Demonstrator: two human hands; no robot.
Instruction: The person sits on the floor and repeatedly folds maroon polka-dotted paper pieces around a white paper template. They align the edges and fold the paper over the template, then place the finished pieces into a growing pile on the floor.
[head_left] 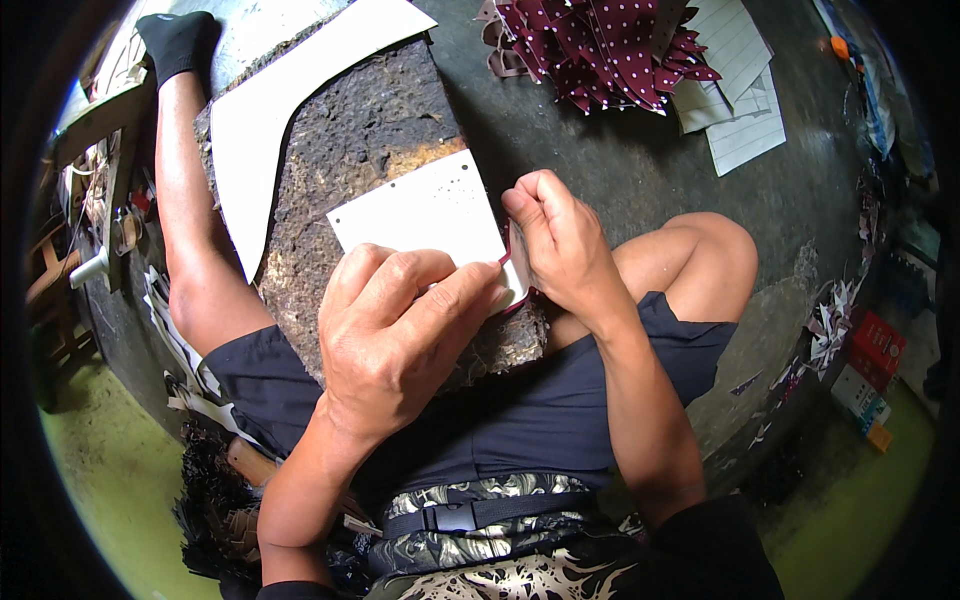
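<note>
In the head view, a white, dotted, straight-edged sheet (pixel 415 208) lies on a rough dark-brown slab (pixel 350 110). The left hand (pixel 382 335) rests bent fingers on its lower right part; whether they pinch anything cannot be told. Just beyond its right edge, the right hand (pixel 562 238) is curled closed, thumb against forefinger, any held thing hidden. Maroon, white-dotted pointed pieces (pixel 600 45) lie heaped on the floor (pixel 640 160).

I see the left hand (pixel 385 330) resting on a white card (pixel 420 212) atop a rough block (pixel 355 110), the right hand (pixel 565 245) curled just beside the card.
</note>
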